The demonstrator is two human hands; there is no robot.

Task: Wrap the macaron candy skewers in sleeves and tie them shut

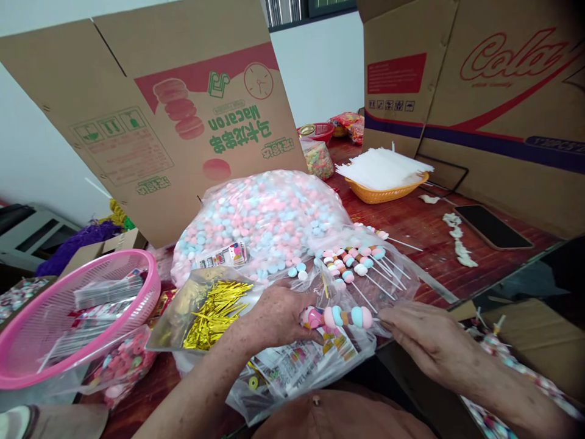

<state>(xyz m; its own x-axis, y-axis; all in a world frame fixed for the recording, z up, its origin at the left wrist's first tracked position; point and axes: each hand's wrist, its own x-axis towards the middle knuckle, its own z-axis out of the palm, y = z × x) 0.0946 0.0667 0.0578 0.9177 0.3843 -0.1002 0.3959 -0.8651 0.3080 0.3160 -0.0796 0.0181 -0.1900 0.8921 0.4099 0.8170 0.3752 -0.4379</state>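
Before the bulging clear-plastic candy bag (260, 213), the left hand (284, 314) pinches a pink-and-blue candy skewer (348, 316), likely light, squashable; the right hand (427, 335) pinches its stick (376, 319), probably safer.

Pale wall (320, 73) behind reddish wooden table (388, 214)

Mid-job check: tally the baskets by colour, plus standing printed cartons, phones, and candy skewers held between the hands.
Held candy skewer: 1
Pink basket: 1
Yellow-orange basket: 1
Red basket: 1
Standing printed cartons: 2
Phone: 1
Total: 7
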